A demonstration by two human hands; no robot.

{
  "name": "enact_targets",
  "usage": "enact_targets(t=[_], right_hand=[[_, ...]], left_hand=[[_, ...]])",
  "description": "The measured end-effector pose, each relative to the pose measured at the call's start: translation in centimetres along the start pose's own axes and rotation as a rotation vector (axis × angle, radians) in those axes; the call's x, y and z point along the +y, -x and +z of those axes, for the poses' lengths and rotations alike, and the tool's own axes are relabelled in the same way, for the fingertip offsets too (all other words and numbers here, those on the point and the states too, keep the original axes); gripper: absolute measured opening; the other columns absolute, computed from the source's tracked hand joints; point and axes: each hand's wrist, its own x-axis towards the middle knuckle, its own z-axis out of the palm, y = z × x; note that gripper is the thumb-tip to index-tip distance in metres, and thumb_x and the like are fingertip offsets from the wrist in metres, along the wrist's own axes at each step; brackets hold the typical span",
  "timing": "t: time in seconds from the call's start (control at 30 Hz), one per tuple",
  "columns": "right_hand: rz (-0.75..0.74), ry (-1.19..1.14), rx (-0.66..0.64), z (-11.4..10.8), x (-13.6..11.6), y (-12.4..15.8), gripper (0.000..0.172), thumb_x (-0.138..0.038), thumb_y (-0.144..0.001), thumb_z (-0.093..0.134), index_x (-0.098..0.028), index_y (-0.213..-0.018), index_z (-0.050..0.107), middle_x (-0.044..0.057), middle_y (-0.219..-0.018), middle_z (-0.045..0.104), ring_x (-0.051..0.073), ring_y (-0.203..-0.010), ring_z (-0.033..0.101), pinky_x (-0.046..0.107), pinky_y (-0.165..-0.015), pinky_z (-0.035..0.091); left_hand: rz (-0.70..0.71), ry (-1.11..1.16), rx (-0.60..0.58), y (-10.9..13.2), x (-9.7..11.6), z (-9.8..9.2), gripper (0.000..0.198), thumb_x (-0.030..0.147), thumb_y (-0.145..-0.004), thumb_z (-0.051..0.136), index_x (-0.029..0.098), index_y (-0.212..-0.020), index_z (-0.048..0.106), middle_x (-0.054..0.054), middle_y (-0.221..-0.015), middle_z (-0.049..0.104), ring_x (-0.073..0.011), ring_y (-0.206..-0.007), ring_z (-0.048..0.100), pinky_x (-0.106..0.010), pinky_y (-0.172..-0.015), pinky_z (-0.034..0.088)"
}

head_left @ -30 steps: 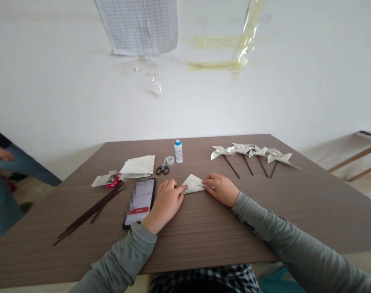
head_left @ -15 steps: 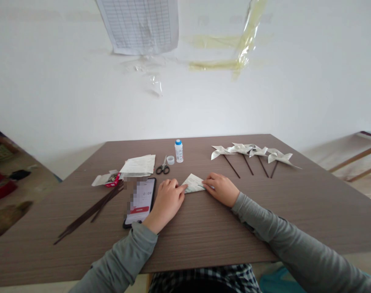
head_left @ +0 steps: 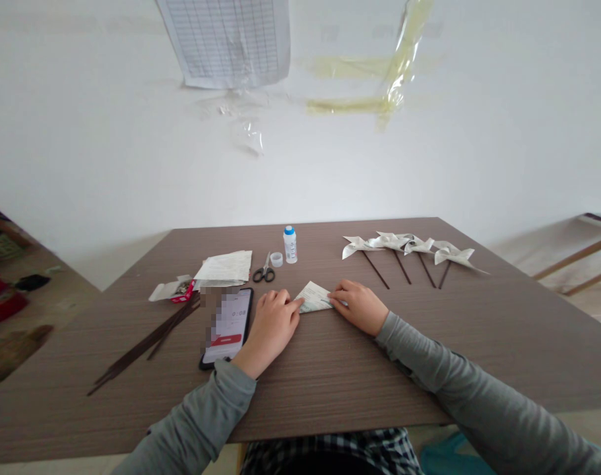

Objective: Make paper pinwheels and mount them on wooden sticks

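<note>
A printed sheet of paper (head_left: 313,297), folded into a triangle, lies flat on the table in front of me, its point facing the wall. My left hand (head_left: 274,323) holds the left corner, index finger on the paper and the other fingers curled. At the right corner, my right hand (head_left: 358,305) grips the paper, with its thumb and index finger at the edge and the rest bent. Both hands rest low against the tabletop. The fingertips cover the triangle's two lower corners.
Left lie a phone (head_left: 228,330), dark sticks (head_left: 142,349), a small red box (head_left: 182,289) and a paper stack (head_left: 224,268). Scissors (head_left: 264,272), a clear cap (head_left: 276,260) and a blue-topped bottle (head_left: 291,247) stand behind. Several paper pinwheels (head_left: 451,254) lie right on the table (head_left: 429,396).
</note>
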Motion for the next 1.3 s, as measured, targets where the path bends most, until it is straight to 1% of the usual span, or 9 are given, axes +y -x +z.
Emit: enact_targets(t=[0.13,0.27,0.37,0.5,0.73,1.0,1.17,1.23,1.3], right_hand=[[-0.027,0.015,0.012,0.2,0.2,0.0,0.024,-0.019,-0.115,0.07,-0.022,-0.116,0.094,0.013,-0.117,0.086,0.028,-0.109,0.082,0.04,-0.105,0.066],[-0.054,0.007,0.036,0.5,0.5,0.1,0.025,-0.02,-0.116,0.069,-0.022,-0.115,0.093,0.013,-0.114,0.086,0.027,-0.107,0.081,0.04,-0.103,0.066],[-0.065,0.009,0.051,0.7,0.6,0.1,0.025,-0.021,-0.116,0.068,-0.022,-0.116,0.094,0.013,-0.113,0.086,0.027,-0.105,0.081,0.04,-0.102,0.065],[-0.076,0.025,0.044,0.6,0.5,0.1,0.026,-0.021,-0.117,0.068,-0.02,-0.113,0.094,0.013,-0.112,0.086,0.028,-0.108,0.081,0.041,-0.105,0.065],[-0.072,0.008,0.041,0.8,0.5,0.1,0.026,-0.022,-0.117,0.069,-0.021,-0.11,0.094,0.013,-0.112,0.085,0.029,-0.108,0.08,0.044,-0.107,0.065],[-0.059,-0.02,0.048,1.0,0.7,0.1,0.025,-0.023,-0.116,0.07,-0.022,-0.11,0.094,0.013,-0.113,0.084,0.029,-0.109,0.079,0.044,-0.108,0.063],[-0.063,-0.023,0.046,1.0,0.6,0.2,0.023,-0.022,-0.115,0.071,-0.023,-0.11,0.093,0.012,-0.113,0.084,0.028,-0.109,0.079,0.044,-0.108,0.064],[-0.066,-0.01,0.038,1.0,0.6,0.2,0.023,-0.022,-0.116,0.071,-0.023,-0.11,0.093,0.012,-0.113,0.084,0.029,-0.11,0.079,0.044,-0.108,0.064],[-0.07,0.002,0.034,1.0,0.6,0.1,0.024,-0.022,-0.116,0.07,-0.022,-0.112,0.093,0.012,-0.113,0.084,0.029,-0.11,0.079,0.044,-0.108,0.063]], left_hand=[[0.003,0.007,0.01,-0.1,-0.1,0.2,0.044,0.017,-0.115,0.06,0.027,-0.148,0.087,-0.014,-0.119,0.078,-0.0344,-0.119,0.068,-0.052,-0.108,0.056],[-0.013,0.036,-0.001,-0.3,-0.2,0.1,0.04,0.021,-0.117,0.06,0.026,-0.144,0.089,-0.014,-0.117,0.079,-0.0335,-0.118,0.068,-0.049,-0.107,0.055],[-0.011,0.048,0.003,-0.5,-0.1,-0.1,0.035,0.027,-0.119,0.061,0.026,-0.138,0.091,-0.013,-0.115,0.08,-0.0327,-0.118,0.069,-0.047,-0.105,0.053],[-0.03,0.023,-0.002,-0.8,0.1,-0.2,0.033,0.03,-0.12,0.061,0.024,-0.127,0.093,-0.013,-0.113,0.081,-0.0321,-0.118,0.07,-0.045,-0.103,0.053],[-0.02,0.017,-0.002,-1.2,0.2,-0.1,0.028,0.029,-0.116,0.067,0.025,-0.127,0.093,-0.012,-0.122,0.083,-0.0331,-0.123,0.07,-0.048,-0.109,0.054],[0.036,0.046,0.058,-1.2,-0.4,0.8,0.021,0.027,-0.112,0.07,0.025,-0.116,0.09,-0.01,-0.117,0.081,-0.0319,-0.119,0.068,-0.05,-0.109,0.053],[0.069,0.005,0.041,-1.4,-0.3,1.1,0.018,0.023,-0.111,0.068,0.024,-0.114,0.086,-0.011,-0.129,0.082,-0.0339,-0.131,0.066,-0.055,-0.12,0.05],[0.093,0.01,0.027,-1.6,-0.3,1.2,0.021,0.02,-0.111,0.067,0.024,-0.12,0.085,-0.011,-0.139,0.082,-0.0346,-0.139,0.065,-0.057,-0.127,0.048],[0.112,0.03,0.01,-1.7,-0.4,1.3,0.029,0.017,-0.111,0.064,0.024,-0.132,0.082,-0.012,-0.149,0.081,-0.0352,-0.148,0.063,-0.06,-0.132,0.046]])
